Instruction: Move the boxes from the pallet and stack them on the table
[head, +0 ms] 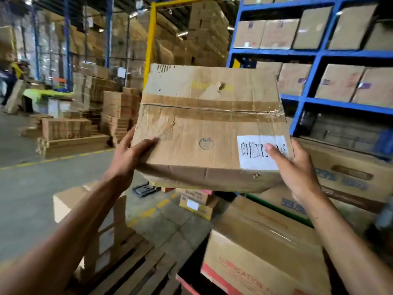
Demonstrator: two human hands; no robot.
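Head cam has both hands up on a beat-up taped box (210, 124), carried in the air at about chest height, well clear of the wooden pallet (136, 271) down below. Left hand (127, 160) wraps the near left corner, thumb lying on the top face and fingers tucked under. Right hand (295, 173) does the same on the right corner, thumb across the white label (260, 152). Gripping opposite corners looks like the way to keep a soft, dented carton level so it doesn't sag or twist.

One plain carton (89, 213) sits on the pallet by the left forearm. To the right there's a heap of printed cartons, the closest a red-lettered box (265, 258), with another printed box (348, 179) higher up beside the right hand. I'm guessing that's the stack on the table, but the table itself is hidden so can't say for sure.

Blue racking (316, 54) full of cartons stands right behind, so swinging the load right looks tight. A small black thing (144, 188) lies on the floor past the pallet, too blurry to name
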